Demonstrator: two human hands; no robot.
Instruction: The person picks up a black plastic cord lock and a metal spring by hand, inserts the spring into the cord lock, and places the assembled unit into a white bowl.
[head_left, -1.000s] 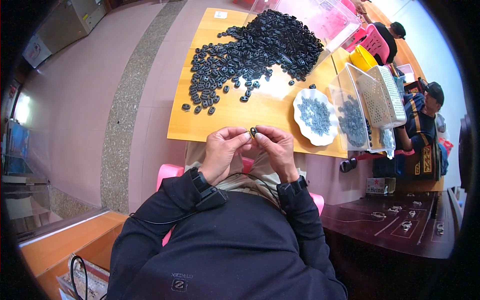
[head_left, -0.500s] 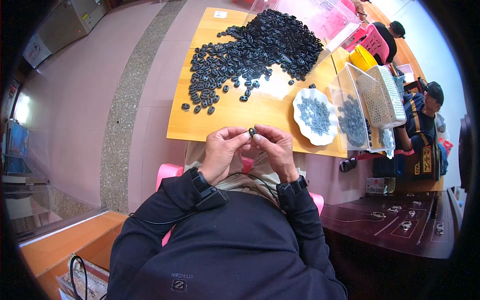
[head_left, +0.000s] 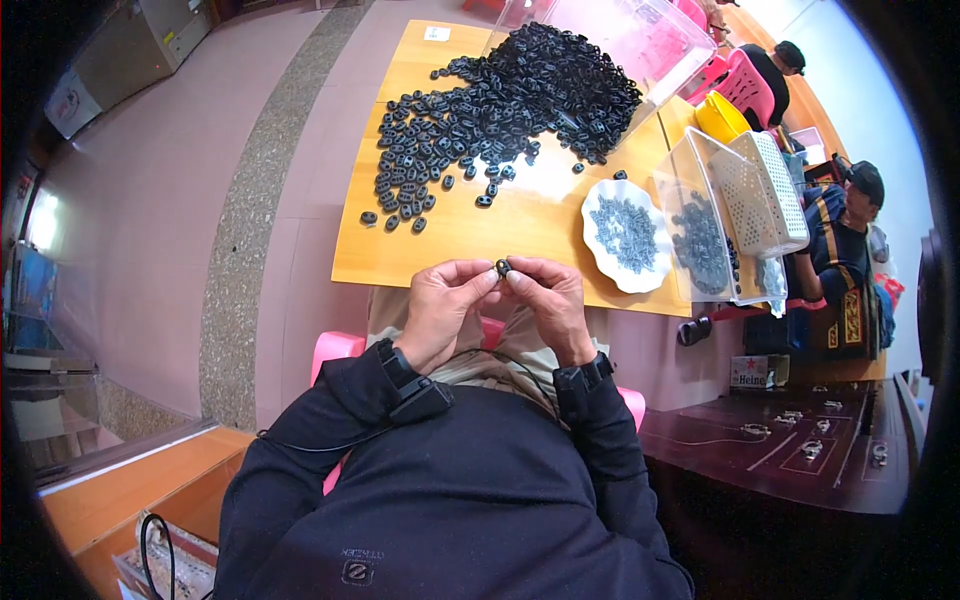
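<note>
Just off the table's near edge, my left hand [head_left: 447, 303] and my right hand [head_left: 549, 305] meet, pinching a small black oval part with holes [head_left: 502, 268] between thumbs and forefingers. Both hands are closed on it from opposite sides, and the fingertips cover much of it. A big heap of similar black two-holed parts [head_left: 540, 90] spreads over the table beyond, with several loose ones closer to me. To the right of my hands stands a white scalloped plate [head_left: 597, 262] holding many small clear pieces [head_left: 626, 232].
The wooden table [head_left: 380, 262] ends just beyond my hands. A clear bin [head_left: 690, 270] with black parts, a white perforated basket [head_left: 775, 190] and a yellow bowl [head_left: 722, 118] line its right side. A large clear box [head_left: 668, 60] stands behind the heap. A co-worker [head_left: 845, 230] sits at the right.
My right forefinger has come down slightly onto the black part, and the part has turned a little between my fingertips. The hands otherwise stay in place.
</note>
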